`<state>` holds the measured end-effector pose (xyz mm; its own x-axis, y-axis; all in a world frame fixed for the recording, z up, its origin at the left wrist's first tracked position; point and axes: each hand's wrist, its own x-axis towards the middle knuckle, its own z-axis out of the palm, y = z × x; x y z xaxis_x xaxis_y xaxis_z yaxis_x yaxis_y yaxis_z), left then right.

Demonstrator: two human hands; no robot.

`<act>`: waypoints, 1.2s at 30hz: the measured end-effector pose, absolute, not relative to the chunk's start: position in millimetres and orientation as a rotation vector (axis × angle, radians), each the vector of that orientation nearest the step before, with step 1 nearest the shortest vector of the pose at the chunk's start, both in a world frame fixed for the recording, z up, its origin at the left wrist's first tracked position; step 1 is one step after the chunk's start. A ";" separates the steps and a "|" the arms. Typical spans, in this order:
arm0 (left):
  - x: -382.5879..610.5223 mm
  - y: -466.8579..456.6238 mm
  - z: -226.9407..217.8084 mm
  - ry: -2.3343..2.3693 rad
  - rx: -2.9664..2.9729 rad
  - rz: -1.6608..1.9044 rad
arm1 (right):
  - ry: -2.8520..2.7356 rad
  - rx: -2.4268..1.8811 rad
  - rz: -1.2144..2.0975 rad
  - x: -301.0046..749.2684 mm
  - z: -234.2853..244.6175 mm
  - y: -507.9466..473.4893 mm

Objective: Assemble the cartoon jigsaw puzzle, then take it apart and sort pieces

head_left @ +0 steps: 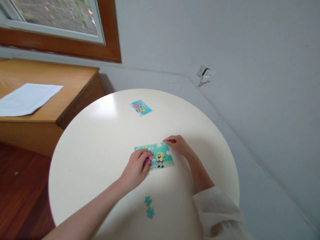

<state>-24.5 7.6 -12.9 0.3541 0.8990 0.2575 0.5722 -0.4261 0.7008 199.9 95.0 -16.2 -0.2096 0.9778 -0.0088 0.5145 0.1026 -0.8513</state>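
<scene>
Puzzle (pixel 160 157) is lying flat beneath my hands, its picture facing up and its figures standing upright from my side, which is probably making it easy to read. My left hand (pixel 136 165) is resting on its left part, fingers curving over the pink figure and thumb staying apart from them; I am not clenching or lifting anything there, and I judge that this light touch is steadying the puzzle against sliding. My right hand (pixel 176 144) is poising at the upper right corner, thumb and forefinger meeting in a pinch; I cannot tell whether anything small is sitting between them. Just beside that pinch, white notches are showing where the puzzle's corner is lacking its full outline.

Nearer to me than either grip, two loose pieces (pixel 150 212) are lying close together, seemingly set there to be within reach yet clear of my fingers. Beyond both hands, a card (pixel 141 108) is lying askew, bearing a similar picture, perhaps placed so that my arms are not covering it. The table (pixel 100 143) is spreading all around. Well past my left hand, a sheet (pixel 30 98) is resting on a desk (pixel 82 75); past my right, a plug (pixel 209 75) is jutting from the wall (pixel 237 50).
</scene>
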 end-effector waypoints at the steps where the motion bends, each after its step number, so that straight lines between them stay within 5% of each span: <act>1: -24.5 7.5 -12.9 1.275 2.125 0.864 | -1.800 -1.460 1.009 200.0 -16.2 94.9; 30: -32.1 14.8 -9.4 1.394 1.761 1.084 | -1.324 -1.406 0.931 192.0 -16.0 57.5; 36: -33.2 14.6 -5.6 1.403 1.707 1.171 | -1.702 -1.415 0.875 177.9 3.6 3.6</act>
